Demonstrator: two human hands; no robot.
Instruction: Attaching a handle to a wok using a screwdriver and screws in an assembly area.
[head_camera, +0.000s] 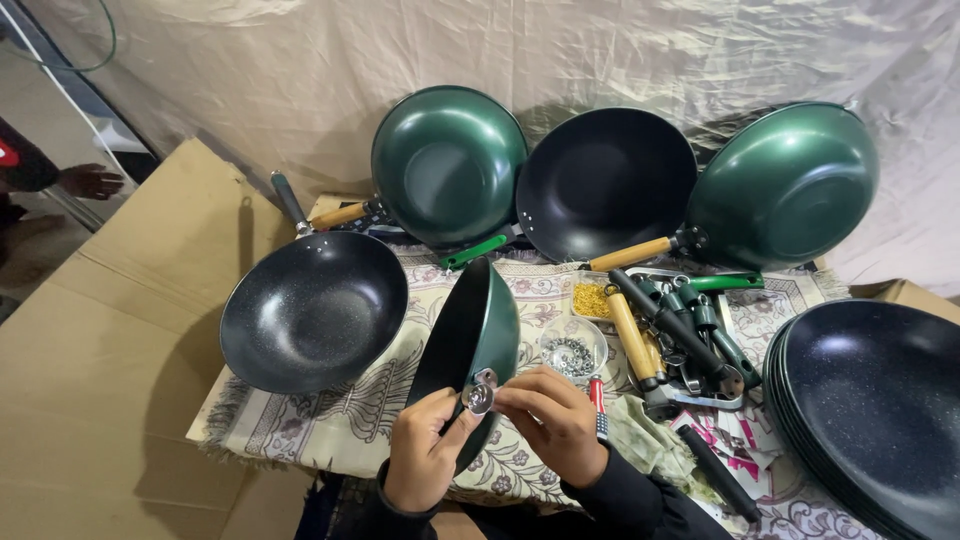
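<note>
In hand: green wok (470, 345) on edge, no handle fitted; left hand (425, 455) and right hand (555, 420) pinch metal bracket (481, 392) at its rim.
Done: handled woks (605, 180) beyond hands.
Left: loose handles (670, 320), stacked pans (870, 410) rightward.

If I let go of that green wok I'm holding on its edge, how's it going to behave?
The green round-bottomed wok stands on its rim, steadied only by the left hand and right hand at its silver metal handle bracket, so it would probably tip over. Its curved bowl looks apt to rock or roll. The glossy coating may be slippery.
</note>
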